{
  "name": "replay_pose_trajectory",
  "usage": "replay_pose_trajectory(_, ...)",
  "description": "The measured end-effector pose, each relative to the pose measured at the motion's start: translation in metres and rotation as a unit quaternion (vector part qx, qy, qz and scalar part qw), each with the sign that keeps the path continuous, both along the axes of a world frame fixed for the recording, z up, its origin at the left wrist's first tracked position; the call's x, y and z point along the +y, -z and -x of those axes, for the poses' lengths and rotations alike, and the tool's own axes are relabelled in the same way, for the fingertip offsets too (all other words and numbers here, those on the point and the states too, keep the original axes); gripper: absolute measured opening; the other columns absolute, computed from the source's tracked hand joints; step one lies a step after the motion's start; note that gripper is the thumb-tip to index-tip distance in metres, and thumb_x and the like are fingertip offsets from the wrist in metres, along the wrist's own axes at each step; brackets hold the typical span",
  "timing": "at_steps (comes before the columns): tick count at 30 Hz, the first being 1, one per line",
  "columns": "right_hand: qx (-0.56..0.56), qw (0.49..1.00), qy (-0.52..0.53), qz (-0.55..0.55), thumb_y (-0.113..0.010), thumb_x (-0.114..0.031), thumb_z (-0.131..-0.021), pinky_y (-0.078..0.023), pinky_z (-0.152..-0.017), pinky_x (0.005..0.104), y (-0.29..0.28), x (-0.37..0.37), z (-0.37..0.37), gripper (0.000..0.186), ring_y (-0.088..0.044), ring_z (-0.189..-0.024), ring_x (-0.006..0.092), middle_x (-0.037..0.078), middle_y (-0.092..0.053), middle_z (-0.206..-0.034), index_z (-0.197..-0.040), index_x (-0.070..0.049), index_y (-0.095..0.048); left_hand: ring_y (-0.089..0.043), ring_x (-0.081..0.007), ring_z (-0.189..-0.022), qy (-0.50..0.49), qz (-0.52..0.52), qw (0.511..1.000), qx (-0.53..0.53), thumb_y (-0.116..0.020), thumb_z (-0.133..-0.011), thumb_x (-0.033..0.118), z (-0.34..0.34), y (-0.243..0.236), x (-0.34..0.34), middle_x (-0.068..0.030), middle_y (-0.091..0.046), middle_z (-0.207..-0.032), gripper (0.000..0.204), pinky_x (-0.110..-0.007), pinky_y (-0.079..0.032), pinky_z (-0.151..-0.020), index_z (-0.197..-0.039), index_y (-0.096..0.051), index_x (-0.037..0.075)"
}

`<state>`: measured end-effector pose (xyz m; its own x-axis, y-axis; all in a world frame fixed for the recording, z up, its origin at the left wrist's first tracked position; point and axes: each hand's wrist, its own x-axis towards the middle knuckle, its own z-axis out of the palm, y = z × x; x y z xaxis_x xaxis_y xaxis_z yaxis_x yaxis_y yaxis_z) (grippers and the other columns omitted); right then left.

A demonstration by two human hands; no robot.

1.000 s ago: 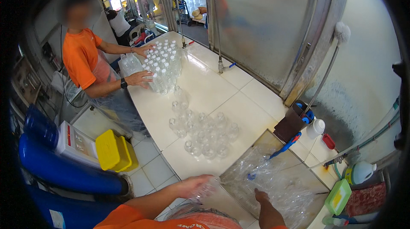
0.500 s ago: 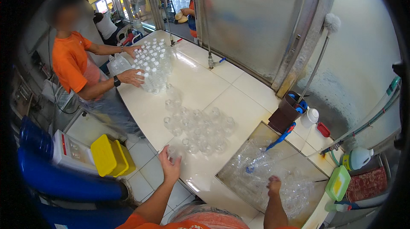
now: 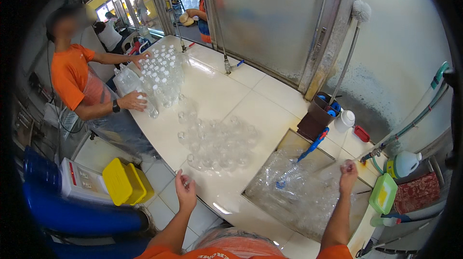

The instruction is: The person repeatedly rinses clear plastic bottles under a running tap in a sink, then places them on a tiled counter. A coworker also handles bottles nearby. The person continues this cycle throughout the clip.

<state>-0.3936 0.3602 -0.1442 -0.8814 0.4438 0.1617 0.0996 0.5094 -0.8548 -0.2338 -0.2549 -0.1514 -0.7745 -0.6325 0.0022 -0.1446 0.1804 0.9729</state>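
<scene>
My left hand [image 3: 185, 190] is open and empty beside the table's near edge, fingers apart. Just beyond it stands a loose group of clear, uncapped plastic bottles [image 3: 219, 145]. To the right, my right hand [image 3: 348, 177] is raised over the far right side of a sunken basin [image 3: 288, 142], its fingers closed on what looks like a clear plastic bottle [image 3: 330, 168], blurred and hard to see. Many clear bottles [image 3: 289, 201] lie heaped in the basin. A tool with a blue handle [image 3: 314, 144] and a red tip leans among them.
Across the pale tiled table [image 3: 207, 87], a person in orange handles white-capped bottles [image 3: 161, 68]. Two taps [image 3: 228, 66] rise at the far edge. A brown holder [image 3: 316, 116], white tub [image 3: 345, 120] and green tray [image 3: 383, 194] stand right. Yellow bins [image 3: 126, 182] are left.
My left hand has let go of a bottle, now standing with the group, and drawn back. My right hand has moved up and right from the heaped bottles.
</scene>
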Motion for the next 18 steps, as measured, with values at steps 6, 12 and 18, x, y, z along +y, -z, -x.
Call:
replay_pose_trajectory(6, 0.219, 0.927, 0.096, 0.288, -0.067, -0.012, -0.092, -0.047, -0.075, 0.027, -0.042, -0.023, -0.009, 0.023, -0.057, -0.085, 0.0113, 0.0, -0.062, -0.091, -0.114, -0.005, -0.065, -0.058, -0.0204, -0.101, 0.132, 0.129, 0.983, -0.002, -0.063, -0.086, 0.0, -0.04, -0.021, 0.028, -0.0101, -0.059, -0.111, 0.05, -0.033, -0.051, -0.084, -0.134, -0.052, 0.003)
replay_pose_trajectory(12, -0.084, 0.867, -0.082, 0.484, -0.063, -0.024, -0.096, -0.053, -0.076, 0.0356, 0.042, -0.113, -0.069, 0.035, -0.065, -0.095, 0.0186, 0.006, -0.068, -0.111, -0.125, -0.004, -0.061, -0.06, -0.0204, -0.108, 0.439, -0.114, 0.883, -0.119, -0.064, -0.096, 0.016, 0.007, -0.019, 0.118, -0.0125, -0.063, -0.122, 0.045, -0.035, -0.052, -0.088, -0.138, -0.052, 0.007)
replay_pose_trajectory(18, -0.309, 0.88, -0.182, 0.31, -0.066, -0.039, -0.093, -0.053, -0.09, 0.0383, 0.08, -0.15, -0.096, 0.058, -0.066, -0.108, 0.0267, 0.016, -0.068, -0.122, -0.136, -0.002, -0.056, -0.066, -0.0246, -0.095, 0.426, -0.501, 0.661, -0.362, -0.058, -0.1, 0.041, 0.046, 0.002, 0.196, -0.0087, -0.064, -0.109, 0.055, -0.04, -0.058, -0.08, -0.146, -0.042, 0.016)
